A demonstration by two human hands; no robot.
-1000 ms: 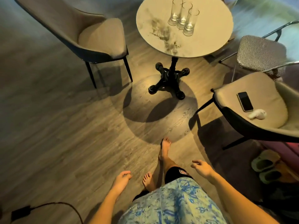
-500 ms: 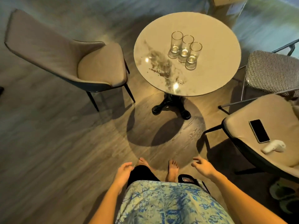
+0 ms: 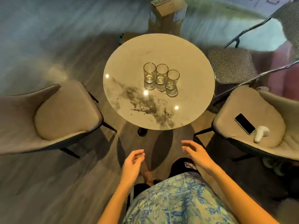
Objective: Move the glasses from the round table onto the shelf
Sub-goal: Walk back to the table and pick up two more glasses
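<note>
**Approach to the table.** At left stands a beige chair (image 3: pixel 64 113). The left hand (image 3: pixel 131 164), now raised ahead of the body, is loosely open and holds nothing. At centre, the round table (image 3: pixel 191 65) lies nearer and more squarely below than a second ago. It bears the three glasses (image 3: pixel 161 75) upright in a close row, none yet lifted. The right hand (image 3: pixel 196 153), likewise raised with fingers loosely spread, is empty. At right, a second chair (image 3: pixel 234 102) carries a phone (image 3: pixel 245 123). The shelf is out of view. A reach for the glasses appears imminent.
</note>
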